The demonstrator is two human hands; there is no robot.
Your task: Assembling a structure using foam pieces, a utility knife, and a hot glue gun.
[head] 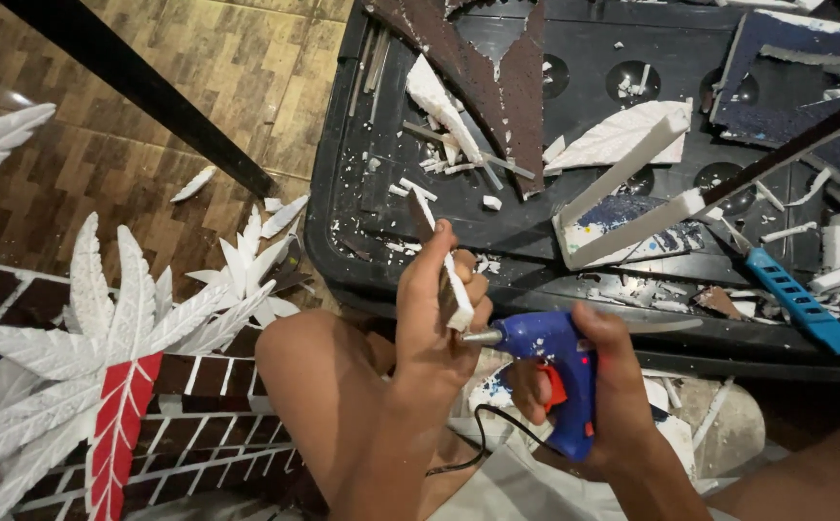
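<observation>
The left hand [436, 314] is closed around a thin white foam strip [444, 265], tilting it so one edge meets the nozzle. Just beside it, the right hand [598, 386] wraps the blue glue gun [555, 362], finger on the red trigger. Beyond both hands sits a black tray [362, 260] of foam scraps, close for reaching.

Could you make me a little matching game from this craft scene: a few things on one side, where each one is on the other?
Things:
1. blue glue gun
2. thin white foam strip
3. blue utility knife
4. white leaf decoration

Places:
A. on the floor at the left, over a red and brown panel
B. in the right hand
C. lying in the black tray
D. in the left hand

Pairs: 1-B, 2-D, 3-C, 4-A
</observation>
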